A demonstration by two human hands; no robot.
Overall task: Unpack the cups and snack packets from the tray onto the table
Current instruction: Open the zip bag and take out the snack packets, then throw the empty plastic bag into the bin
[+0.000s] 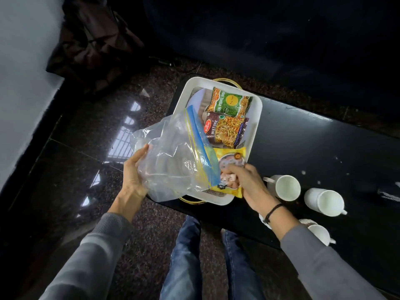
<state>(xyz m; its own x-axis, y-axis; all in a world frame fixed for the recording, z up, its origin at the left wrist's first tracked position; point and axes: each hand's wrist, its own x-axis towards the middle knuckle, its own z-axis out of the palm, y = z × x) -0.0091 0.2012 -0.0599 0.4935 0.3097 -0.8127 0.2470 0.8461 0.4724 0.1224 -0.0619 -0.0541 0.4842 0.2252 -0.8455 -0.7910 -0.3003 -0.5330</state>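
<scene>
The left hand [134, 176] grips a crumpled clear plastic zip bag with a blue-and-yellow seal [173, 156], holding it up at the tray's eight o'clock side; the right hand [244, 182] has its fingers curled round a glossy yellow snack packet [232, 167] lying at the six o'clock end of the white rectangular tray [256, 118]. I reckon the lift could go awry here; the bag's sealed edge overlaps the packet and may drag on it, and the right wrist sits just beside the nearest of the white ceramic cups [285, 187] on the glossy black table [324, 144], at the tray's four o'clock, so a careless swing could knock one over. The yellow packet looks slick and slightly crumpled; a green snack packet [231, 101] at twelve o'clock and a maroon snack packet [225, 131] mid-tray lie flat and shiny.
</scene>
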